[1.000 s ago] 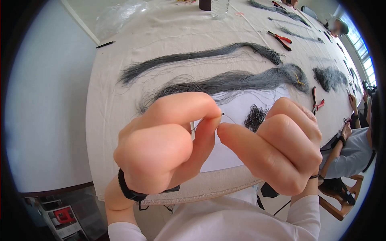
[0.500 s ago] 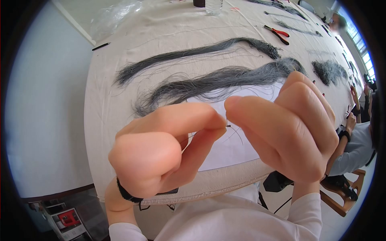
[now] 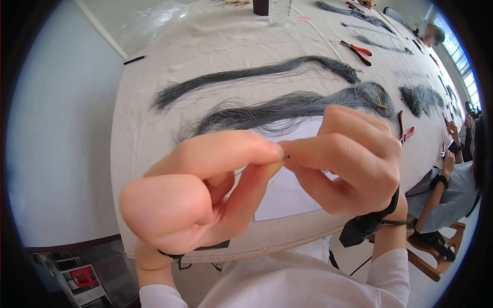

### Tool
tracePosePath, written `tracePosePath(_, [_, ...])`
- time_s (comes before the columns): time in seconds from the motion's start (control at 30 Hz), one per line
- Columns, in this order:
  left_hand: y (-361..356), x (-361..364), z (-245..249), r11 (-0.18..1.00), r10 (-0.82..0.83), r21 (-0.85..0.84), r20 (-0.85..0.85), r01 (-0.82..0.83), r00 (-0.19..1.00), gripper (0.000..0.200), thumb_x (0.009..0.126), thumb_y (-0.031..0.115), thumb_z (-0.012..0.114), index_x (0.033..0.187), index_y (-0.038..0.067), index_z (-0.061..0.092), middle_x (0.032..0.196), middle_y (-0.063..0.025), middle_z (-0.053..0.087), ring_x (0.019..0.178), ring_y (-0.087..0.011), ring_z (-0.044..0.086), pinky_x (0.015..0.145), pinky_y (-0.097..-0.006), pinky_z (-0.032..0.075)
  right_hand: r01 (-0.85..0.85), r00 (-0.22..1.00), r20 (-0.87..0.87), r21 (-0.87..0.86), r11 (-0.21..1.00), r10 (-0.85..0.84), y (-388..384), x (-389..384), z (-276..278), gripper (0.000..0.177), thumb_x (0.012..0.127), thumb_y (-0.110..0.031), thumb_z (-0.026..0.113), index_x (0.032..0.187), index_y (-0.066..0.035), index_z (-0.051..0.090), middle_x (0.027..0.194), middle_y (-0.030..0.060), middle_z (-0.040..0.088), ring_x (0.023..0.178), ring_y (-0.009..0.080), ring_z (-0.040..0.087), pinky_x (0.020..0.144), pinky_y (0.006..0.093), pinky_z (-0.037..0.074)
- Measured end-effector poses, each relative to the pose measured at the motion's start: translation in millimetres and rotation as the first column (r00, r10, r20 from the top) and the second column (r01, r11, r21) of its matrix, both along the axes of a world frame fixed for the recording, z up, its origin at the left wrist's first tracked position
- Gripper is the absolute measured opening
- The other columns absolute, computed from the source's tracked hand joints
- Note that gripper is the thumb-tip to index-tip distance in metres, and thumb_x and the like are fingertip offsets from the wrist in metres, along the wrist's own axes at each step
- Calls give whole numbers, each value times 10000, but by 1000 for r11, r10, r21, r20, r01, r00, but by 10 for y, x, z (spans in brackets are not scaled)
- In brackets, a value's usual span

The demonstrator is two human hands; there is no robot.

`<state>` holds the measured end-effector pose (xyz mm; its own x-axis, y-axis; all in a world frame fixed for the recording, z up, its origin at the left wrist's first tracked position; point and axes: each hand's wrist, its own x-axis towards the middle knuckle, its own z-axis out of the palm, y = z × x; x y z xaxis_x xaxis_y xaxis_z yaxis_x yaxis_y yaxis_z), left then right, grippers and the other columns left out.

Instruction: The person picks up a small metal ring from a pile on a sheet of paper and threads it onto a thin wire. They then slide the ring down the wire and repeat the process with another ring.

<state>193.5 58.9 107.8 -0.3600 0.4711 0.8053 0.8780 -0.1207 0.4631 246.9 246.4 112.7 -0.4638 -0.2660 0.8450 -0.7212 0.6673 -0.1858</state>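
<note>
— What colour is the hair?
— Dark grey, both the far hair bundle and the near hair bundle. The near one carries a small yellow tie.
— And beneath?
— A plain cream cloth, with a white sheet of paper on it.
— The tools?
— Red handles on the far pliers and the near pliers.
— Anything black?
— The pen, the wrist strap, and the tip of the strand. The sleeves are white.
</note>
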Motion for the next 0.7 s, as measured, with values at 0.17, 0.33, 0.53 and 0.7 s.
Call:
tracePosePath(0.17, [-13,-23,17,999,35,-7,25,-35,999,484,803,-182,582,913,77,188,944,-280,621,637,-108,580,590,-152,458,36,999,-37,47,998,-34,-78,74,-30,277,551,52,712,814,-21,668,525,-7,436,385,108,380,362,248,263])
tracePosePath(0.33, [-80,124,-32,999,39,-13,27,-38,999,487,802,-180,586,912,77,188,940,-275,623,631,-106,579,583,-152,457,125,988,-105,108,986,-114,-152,147,-32,295,528,25,725,809,-37,662,514,-49,355,377,80,361,356,222,257])
tracePosePath(0.53, [23,153,-50,999,34,-26,31,-34,999,490,800,-178,591,912,77,188,935,-269,627,625,-103,578,575,-152,455,217,955,-202,-25,976,-218,-211,176,-30,330,474,-27,736,794,-53,662,498,-47,362,366,88,334,368,224,205])
tracePosePath(0.7, [21,166,-63,999,28,-39,34,-26,999,492,799,-176,595,912,76,188,931,-264,629,620,-101,577,568,-152,453,235,939,-244,-53,970,-241,-132,118,-10,338,485,4,737,812,-42,668,492,-32,396,376,92,338,373,229,195])
